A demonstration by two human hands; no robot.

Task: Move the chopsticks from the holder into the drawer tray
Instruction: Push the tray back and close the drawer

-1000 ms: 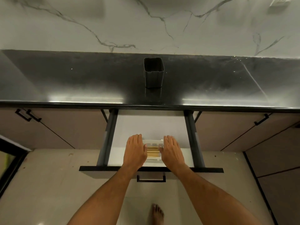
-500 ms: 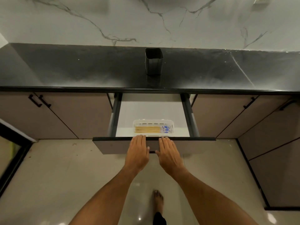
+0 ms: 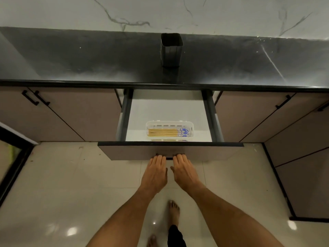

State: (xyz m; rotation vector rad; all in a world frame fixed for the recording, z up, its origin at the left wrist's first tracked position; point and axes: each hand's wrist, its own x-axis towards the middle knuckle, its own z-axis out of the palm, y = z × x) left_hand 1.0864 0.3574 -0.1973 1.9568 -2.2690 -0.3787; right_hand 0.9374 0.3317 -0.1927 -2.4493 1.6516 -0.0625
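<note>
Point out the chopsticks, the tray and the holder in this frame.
chopsticks [image 3: 162, 132], head view, on the plain wooden shafts.
tray [image 3: 167, 122], head view, on its far white rim.
holder [image 3: 171, 52], head view, on its dark front wall, standing on the counter.

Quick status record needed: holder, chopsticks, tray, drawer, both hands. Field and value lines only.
holder: dark square holder, upright on the black countertop, no chopsticks showing in it
chopsticks: bundle lying flat in the tray, blue-patterned ends to the right
tray: white slotted tray on the drawer floor, near the front
drawer: drawer pulled open
left hand: left hand flat, fingertips on the drawer front at the handle, holding nothing
right hand: right hand flat beside it, fingertips on the drawer front, holding nothing
</note>
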